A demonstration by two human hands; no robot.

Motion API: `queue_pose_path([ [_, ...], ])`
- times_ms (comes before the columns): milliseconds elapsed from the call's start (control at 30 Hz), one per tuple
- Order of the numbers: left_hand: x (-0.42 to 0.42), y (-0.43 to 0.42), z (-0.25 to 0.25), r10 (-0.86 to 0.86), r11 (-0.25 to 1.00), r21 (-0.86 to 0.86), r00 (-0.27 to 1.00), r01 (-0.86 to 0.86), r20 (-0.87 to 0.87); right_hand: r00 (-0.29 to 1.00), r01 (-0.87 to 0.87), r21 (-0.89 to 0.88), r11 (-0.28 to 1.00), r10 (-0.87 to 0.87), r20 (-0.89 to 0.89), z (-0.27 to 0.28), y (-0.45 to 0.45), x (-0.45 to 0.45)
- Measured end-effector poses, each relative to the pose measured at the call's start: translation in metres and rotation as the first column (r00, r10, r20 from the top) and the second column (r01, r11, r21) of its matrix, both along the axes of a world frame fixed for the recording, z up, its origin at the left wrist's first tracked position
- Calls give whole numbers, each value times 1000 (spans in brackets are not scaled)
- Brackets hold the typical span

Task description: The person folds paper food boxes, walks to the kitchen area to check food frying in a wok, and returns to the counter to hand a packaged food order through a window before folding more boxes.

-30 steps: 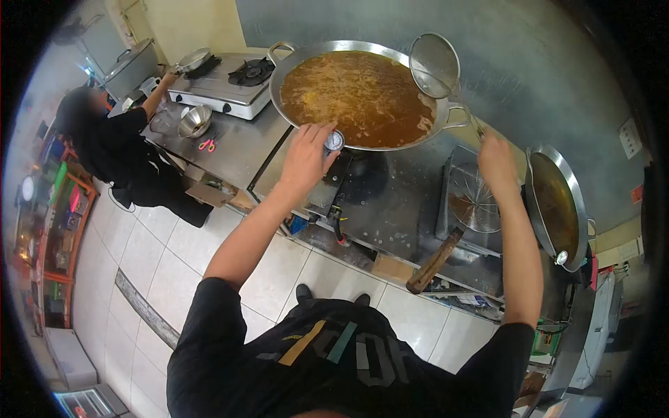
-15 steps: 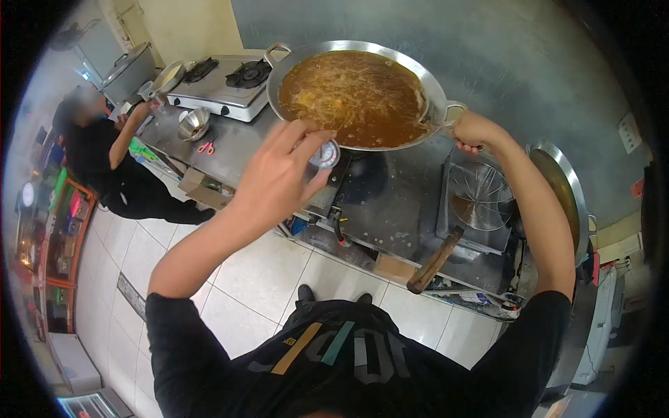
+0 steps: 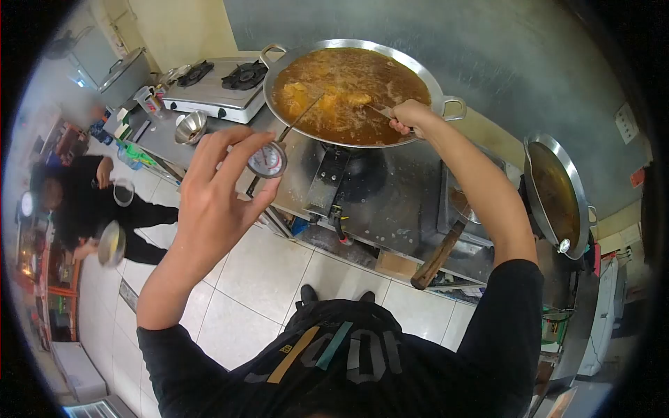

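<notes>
My left hand [image 3: 219, 184] pinches a dial thermometer [image 3: 267, 160] by its round face, in front of the big wok. Its thin probe slants up over the wok's near left rim, the tip at the oil. My right hand [image 3: 412, 117] is closed on a metal handle [image 3: 380, 110] above the right part of the oil; the strainer end is not visible, apparently down in the oil. The large two-handled wok [image 3: 435, 87] holds bubbling brown oil [image 3: 348, 66] with yellow pieces [image 3: 296, 97] floating in it.
Another person [image 3: 87, 202] stands at the left holding bowls. A gas stove [image 3: 230, 101] and a metal bowl [image 3: 190, 128] sit left of the wok. A second wok [image 3: 582, 202] with a thermometer is at the right. A wooden handle [image 3: 437, 258] juts over the counter's front edge.
My left hand came back toward me, drawing the thermometer's probe into view. My right hand lowered the strainer and moved left over the wok. The other person moved away from the stove.
</notes>
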State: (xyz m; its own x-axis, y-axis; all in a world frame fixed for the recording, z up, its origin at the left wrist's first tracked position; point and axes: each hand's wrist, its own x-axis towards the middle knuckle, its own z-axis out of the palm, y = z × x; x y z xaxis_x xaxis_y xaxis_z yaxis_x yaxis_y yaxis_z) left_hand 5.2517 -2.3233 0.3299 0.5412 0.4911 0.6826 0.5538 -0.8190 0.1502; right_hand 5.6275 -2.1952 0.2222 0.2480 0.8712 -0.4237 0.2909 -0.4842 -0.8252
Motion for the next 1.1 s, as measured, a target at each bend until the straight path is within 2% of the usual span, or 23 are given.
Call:
queue_pose_path([
  [67,-6,1,-2,7,1000,12,1000,-7,5,998,51,46,998,-49,-44,-4,-1,10],
  [133,-14,3,-6,14,999,31,999,-16,50,998,16,97,995,-11,-57,-2,-11,24],
  [267,-29,5,-9,59,998,-6,997,-59,47,999,41,99,994,-41,-2,17,-26,42],
  [367,-32,9,-13,77,997,-16,996,-76,49,994,56,67,996,-62,87,22,-23,56],
  [433,-33,12,-14,81,997,-8,993,-81,82,962,-44,68,997,24,274,21,-19,66],
  [467,-34,13,-15,78,997,-7,994,-78,82,961,-42,69,997,21,274,21,-20,71],
  [533,-36,13,-17,96,995,-26,990,-94,106,909,-106,140,985,39,416,25,-26,74],
  [567,-37,13,-17,96,995,-26,989,-93,109,907,-106,140,984,38,419,26,-29,74],
  [633,-38,13,-18,109,994,-24,988,-107,111,667,-232,51,971,120,736,30,-35,69],
  [667,-39,13,-18,110,994,-24,988,-108,111,666,-233,51,971,121,736,21,-32,79],
  [733,-39,13,-19,116,993,-22,986,-114,119,350,-533,224,816,-28,936,4,-28,98],
  [833,-40,15,-21,121,993,-20,986,-119,116,317,-455,152,877,0,948,24,-50,80],
  [967,-37,15,-22,124,992,-42,982,-119,142,253,-449,137,883,-22,967,28,-68,80],
  [1033,-36,16,-22,119,992,-50,982,-112,150,119,-414,20,910,32,992,40,-81,78],
  [1067,-36,16,-23,115,993,-52,982,-109,151,117,-411,18,912,33,993,43,-86,80],
  [1100,-35,17,-23,112,993,-42,982,-107,149,56,-408,-14,913,40,998,46,-91,82],
])
